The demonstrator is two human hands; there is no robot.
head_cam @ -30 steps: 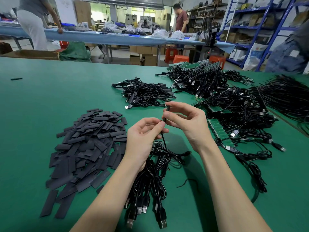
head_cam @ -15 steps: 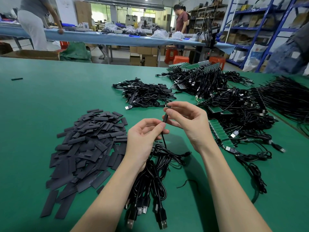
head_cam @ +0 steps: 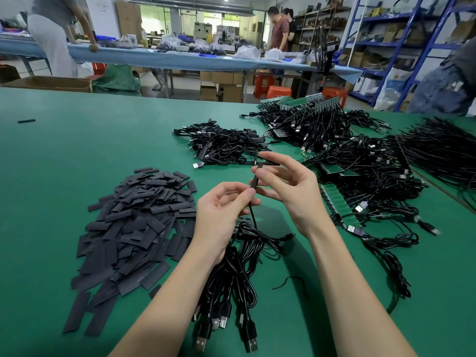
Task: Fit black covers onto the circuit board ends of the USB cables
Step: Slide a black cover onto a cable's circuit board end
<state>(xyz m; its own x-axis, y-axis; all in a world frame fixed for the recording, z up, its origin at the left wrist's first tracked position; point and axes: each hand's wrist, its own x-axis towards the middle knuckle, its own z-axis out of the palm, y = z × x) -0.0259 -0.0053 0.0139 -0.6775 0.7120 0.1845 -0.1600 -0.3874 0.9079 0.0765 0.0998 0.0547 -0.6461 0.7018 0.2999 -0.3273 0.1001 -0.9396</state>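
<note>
Above the green felt-topped table [head_cam: 64,155], a narrow black sleeve cover [head_cam: 255,181] was held upright on a thin black cable [head_cam: 252,213]. Right hand [head_cam: 288,186] pinched its upper part w/ curled fingers; left hand [head_cam: 224,210] pinched the cable just below it. Bundle of black USB cables [head_cam: 231,292] lay under the wrists. Flat black covers pile [head_cam: 134,222] sat left; tangled cables w/ green circuit boards [head_cam: 334,202] right, another cable heap [head_cam: 226,145] beyond.
</note>
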